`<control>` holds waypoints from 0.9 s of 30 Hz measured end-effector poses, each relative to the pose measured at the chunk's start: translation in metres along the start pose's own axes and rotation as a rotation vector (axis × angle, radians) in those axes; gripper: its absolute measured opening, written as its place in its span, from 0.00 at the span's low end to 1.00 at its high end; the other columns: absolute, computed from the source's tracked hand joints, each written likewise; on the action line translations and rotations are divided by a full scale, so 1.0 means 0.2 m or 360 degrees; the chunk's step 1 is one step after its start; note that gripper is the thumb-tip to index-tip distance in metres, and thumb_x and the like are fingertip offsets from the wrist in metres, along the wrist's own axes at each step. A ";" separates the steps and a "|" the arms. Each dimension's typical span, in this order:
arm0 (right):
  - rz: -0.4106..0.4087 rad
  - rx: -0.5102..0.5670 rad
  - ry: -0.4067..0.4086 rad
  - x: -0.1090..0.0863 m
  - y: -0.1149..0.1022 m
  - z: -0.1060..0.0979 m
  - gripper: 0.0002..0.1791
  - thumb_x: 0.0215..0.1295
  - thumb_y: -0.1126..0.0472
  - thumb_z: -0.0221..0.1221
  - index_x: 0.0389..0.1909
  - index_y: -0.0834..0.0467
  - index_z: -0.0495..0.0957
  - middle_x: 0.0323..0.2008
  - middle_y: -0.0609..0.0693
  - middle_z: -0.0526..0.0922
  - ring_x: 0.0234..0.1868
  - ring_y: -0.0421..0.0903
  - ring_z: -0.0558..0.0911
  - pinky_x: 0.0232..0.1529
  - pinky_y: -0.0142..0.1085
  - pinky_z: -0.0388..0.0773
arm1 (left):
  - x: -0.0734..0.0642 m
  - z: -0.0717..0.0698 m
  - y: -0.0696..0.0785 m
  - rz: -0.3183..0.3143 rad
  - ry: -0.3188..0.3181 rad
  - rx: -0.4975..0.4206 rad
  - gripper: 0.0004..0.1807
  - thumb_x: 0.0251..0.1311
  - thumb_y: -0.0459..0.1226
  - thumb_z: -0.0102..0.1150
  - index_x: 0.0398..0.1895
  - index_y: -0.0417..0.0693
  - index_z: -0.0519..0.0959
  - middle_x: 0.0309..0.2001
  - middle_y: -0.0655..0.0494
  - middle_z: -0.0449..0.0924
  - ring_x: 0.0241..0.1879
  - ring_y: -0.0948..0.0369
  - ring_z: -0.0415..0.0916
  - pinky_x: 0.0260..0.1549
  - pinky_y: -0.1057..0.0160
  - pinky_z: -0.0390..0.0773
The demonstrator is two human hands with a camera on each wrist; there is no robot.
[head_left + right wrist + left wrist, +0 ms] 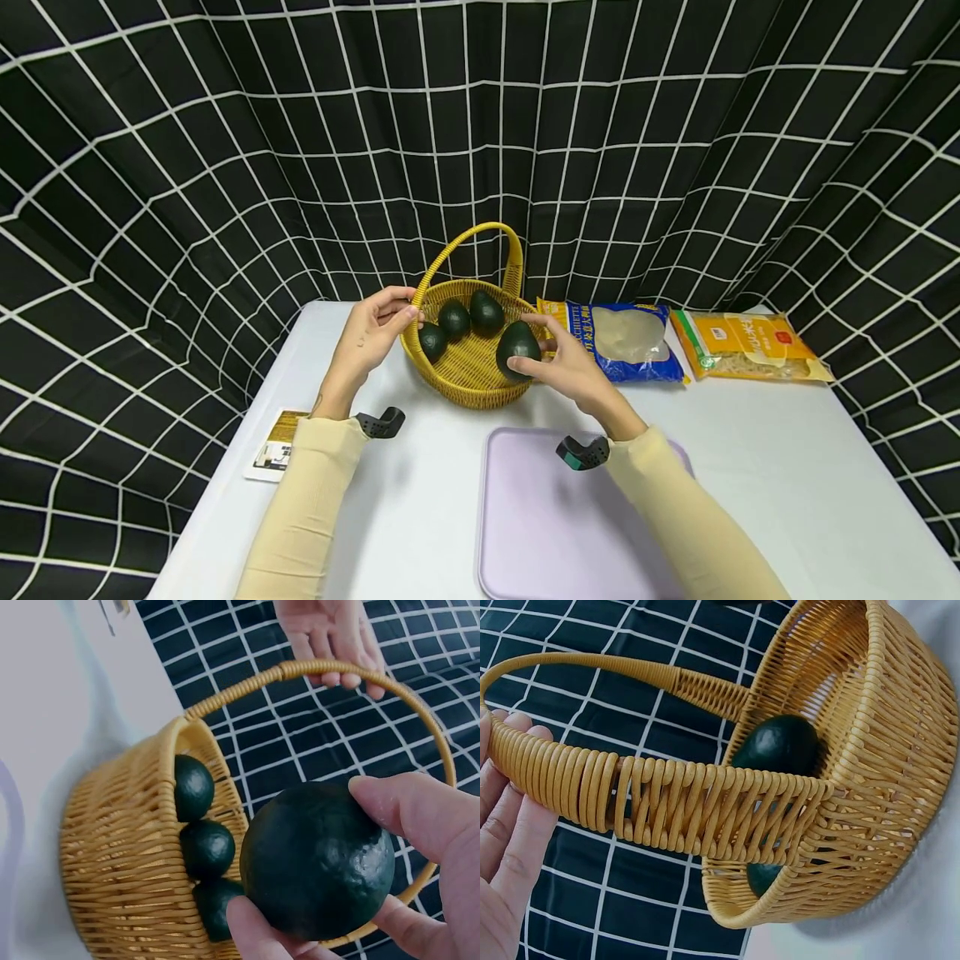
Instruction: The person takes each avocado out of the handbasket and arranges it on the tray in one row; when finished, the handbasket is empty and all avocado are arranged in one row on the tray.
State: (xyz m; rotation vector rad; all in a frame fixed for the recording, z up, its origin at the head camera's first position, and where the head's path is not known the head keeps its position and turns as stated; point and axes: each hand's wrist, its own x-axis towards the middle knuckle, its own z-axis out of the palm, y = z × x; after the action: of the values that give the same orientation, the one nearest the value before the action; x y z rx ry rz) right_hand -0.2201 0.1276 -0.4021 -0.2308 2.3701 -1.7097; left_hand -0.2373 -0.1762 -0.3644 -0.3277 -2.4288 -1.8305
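Avocado (517, 352), dark green and shiny, is in the person's right grip (572, 367), with the thumb on its near side and the fingers bent round its far side. So the right grip is clamped on it. Its long way seems to run from the far edge toward the near side of the surface (420, 500), thin end far and fat end near; how much it tips up or down is hard to tell. What seems to matter most is how it sits with the yellow basket (480, 400): in the head view it shows over the right front part of the basket's mouth and rim, just left of the right palm. Three more avocados (487, 314) lie inside the basket, at its left and far sides, with bare weave between them and the held one. The left grip (365, 337) is farther from the held avocado, across the basket, and its thumb and fingers pinch the left side of the tall handle (514, 262). The basket stands near the far edge of the surface, a bit left of the middle. A purple tray (517, 508) lies nearer than the basket, partly under the right sleeve (686, 517). A blue bag (637, 342) and an orange bag (750, 346) lie toward the far right corner.
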 end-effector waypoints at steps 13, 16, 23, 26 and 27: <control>0.0065 0.0040 0.0000 -0.18 0.11 0.00 0.41 0.60 0.56 0.72 0.73 0.43 0.63 0.66 0.60 0.70 0.62 0.59 0.74 0.50 0.42 0.79 | 0.01 0.00 -0.01 0.0020 -0.0011 -0.0044 0.15 0.72 0.33 0.58 0.58 0.38 0.78 0.46 0.37 0.84 0.43 0.57 0.85 0.47 0.71 0.81; 0.0072 0.0092 0.0001 -0.21 0.13 0.01 0.41 0.60 0.57 0.72 0.73 0.45 0.64 0.66 0.61 0.70 0.62 0.58 0.75 0.48 0.40 0.81 | 0.01 0.00 -0.01 0.0019 -0.0008 -0.0047 0.15 0.71 0.33 0.58 0.58 0.38 0.78 0.46 0.37 0.84 0.42 0.61 0.85 0.47 0.71 0.81; 0.0110 0.0153 -0.0009 -0.29 0.19 0.05 0.41 0.58 0.60 0.73 0.71 0.47 0.65 0.64 0.62 0.71 0.59 0.57 0.77 0.47 0.39 0.81 | 0.01 0.00 -0.01 0.0006 -0.0009 -0.0065 0.15 0.72 0.33 0.58 0.58 0.38 0.78 0.47 0.34 0.83 0.48 0.44 0.84 0.47 0.71 0.81; 0.0132 0.0136 -0.0012 -0.33 0.21 0.08 0.41 0.57 0.59 0.73 0.71 0.47 0.65 0.63 0.62 0.71 0.57 0.55 0.76 0.46 0.39 0.79 | 0.01 0.00 -0.01 0.0019 -0.0012 -0.0068 0.15 0.71 0.32 0.57 0.58 0.38 0.77 0.47 0.34 0.83 0.47 0.46 0.84 0.47 0.71 0.81; 0.0139 0.0142 -0.0017 -0.34 0.22 0.09 0.41 0.57 0.59 0.73 0.71 0.48 0.65 0.63 0.62 0.71 0.57 0.55 0.77 0.46 0.39 0.79 | 0.01 0.00 -0.01 0.0023 -0.0013 -0.0068 0.15 0.72 0.32 0.57 0.58 0.38 0.77 0.47 0.34 0.83 0.46 0.48 0.85 0.47 0.71 0.81</control>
State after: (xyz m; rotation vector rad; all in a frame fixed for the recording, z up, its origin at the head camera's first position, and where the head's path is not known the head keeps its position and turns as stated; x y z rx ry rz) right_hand -0.1504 0.1419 -0.4448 -0.1202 2.2549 -1.7633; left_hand -0.2386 -0.1759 -0.3658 -0.3555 -2.3888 -1.8809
